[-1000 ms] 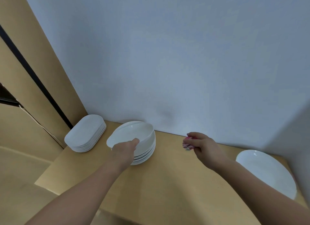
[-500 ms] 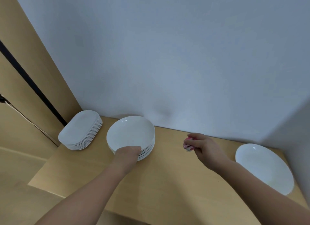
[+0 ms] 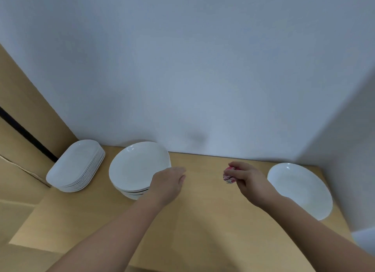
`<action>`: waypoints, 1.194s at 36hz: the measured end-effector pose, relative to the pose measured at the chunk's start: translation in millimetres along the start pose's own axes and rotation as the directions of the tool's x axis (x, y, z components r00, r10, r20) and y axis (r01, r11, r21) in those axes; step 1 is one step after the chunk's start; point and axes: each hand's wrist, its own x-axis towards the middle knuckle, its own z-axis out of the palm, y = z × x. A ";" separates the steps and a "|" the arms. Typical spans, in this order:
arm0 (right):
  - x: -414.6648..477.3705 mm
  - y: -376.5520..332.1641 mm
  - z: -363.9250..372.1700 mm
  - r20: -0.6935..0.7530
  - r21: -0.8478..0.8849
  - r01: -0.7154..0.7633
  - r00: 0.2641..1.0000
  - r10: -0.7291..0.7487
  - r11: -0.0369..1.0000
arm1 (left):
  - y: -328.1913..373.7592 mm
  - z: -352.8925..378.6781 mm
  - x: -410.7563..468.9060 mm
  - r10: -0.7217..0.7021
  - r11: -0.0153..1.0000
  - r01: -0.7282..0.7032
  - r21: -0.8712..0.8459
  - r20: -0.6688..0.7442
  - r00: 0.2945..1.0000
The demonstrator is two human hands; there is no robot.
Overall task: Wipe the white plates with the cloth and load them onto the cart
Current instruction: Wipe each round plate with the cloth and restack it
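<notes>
On a wooden table (image 3: 203,213) against a pale wall (image 3: 203,69), a person's left hand (image 3: 168,183) lies relaxed, fingers loose, at the right edge of a stack of round white plates (image 3: 138,166), possibly touching its rim. The right hand (image 3: 250,179) clenches a pink cloth (image 3: 228,176) between that stack and a lone plate (image 3: 300,190). Oval plates (image 3: 78,165) sit stacked far left.

Bench (image 3: 203,231) set against wall (image 3: 203,79) behind. Back left corner: stack of oval plates (image 3: 78,164). Just right of it: stack of round plates (image 3: 138,166), left grip (image 3: 168,184) at its right edge. Far right: single plate (image 3: 300,188). Between these two, over the bench: cloth (image 3: 228,175) in right grip (image 3: 251,180).
</notes>
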 end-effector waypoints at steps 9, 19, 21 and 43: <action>-58.0 72.9 -41.2 -0.102 0.013 -0.128 0.986 0.129 0.992 | 104.2 50.6 44.3 0.192 0.979 -0.185 -0.086 0.083 0.978; -95.9 168.4 -64.2 -0.031 -0.075 -0.278 0.961 0.276 0.958 | 201.9 119.8 74.6 0.132 0.987 -0.098 -0.126 0.302 0.944; -95.6 185.7 -62.2 0.021 -0.140 -0.260 0.964 0.266 0.955 | 214.3 133.9 82.9 0.061 0.992 -0.020 -0.124 0.341 0.938; -91.1 234.0 -18.2 0.406 -0.328 -0.365 0.778 0.479 0.871 | 258.4 160.2 86.7 -0.142 0.587 0.577 -0.568 0.629 0.764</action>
